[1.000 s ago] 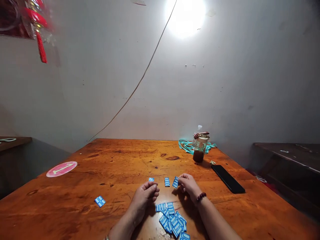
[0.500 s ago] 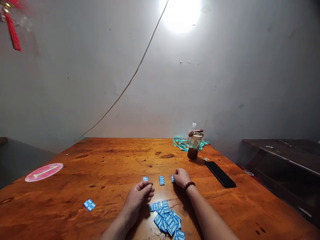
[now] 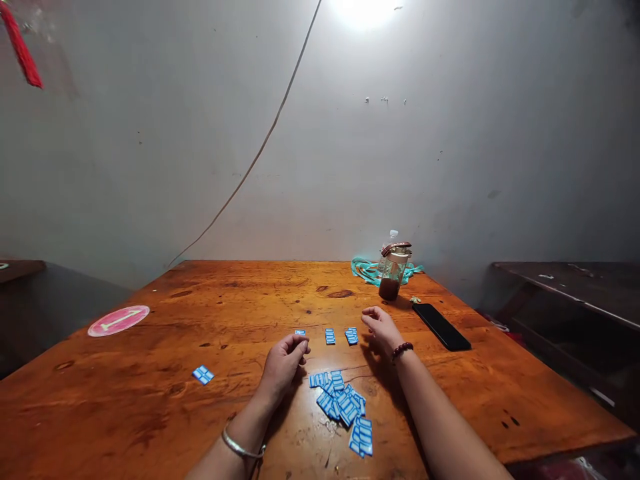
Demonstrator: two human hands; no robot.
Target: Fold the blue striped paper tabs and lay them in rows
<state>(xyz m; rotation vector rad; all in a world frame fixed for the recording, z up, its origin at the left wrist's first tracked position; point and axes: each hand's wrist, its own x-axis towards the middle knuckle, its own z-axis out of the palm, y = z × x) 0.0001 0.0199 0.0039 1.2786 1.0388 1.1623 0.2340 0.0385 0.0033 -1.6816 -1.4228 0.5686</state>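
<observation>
Small blue-and-white cards lie on the wooden table (image 3: 260, 293). A heap of these cards (image 3: 345, 400) spreads between my forearms. Beyond it stand a single placed card (image 3: 330, 336), overlapping cards (image 3: 351, 335) to its right, and one card (image 3: 300, 332) partly hidden behind my left hand. My left hand (image 3: 286, 363) is closed, thumb pressed to the curled fingers; I cannot see whether anything is in it. My right hand (image 3: 381, 327) hovers just right of the overlapping cards, fingers loosely stretched, holding nothing visible. Another card (image 3: 203, 375) lies apart on the left.
A black phone (image 3: 441, 327) lies at the right, near the table edge. Behind it stand a strapped bottle with dark liquid (image 3: 390, 283) and a turquoise strap (image 3: 365, 270). A round pink sticker (image 3: 119, 321) marks the left side. A dark bench (image 3: 570, 287) is beyond the right edge.
My right hand has let go of the cards at the right of the row and moved away to the right. My left hand stays closed near the left card. The camera view has shifted slightly.
</observation>
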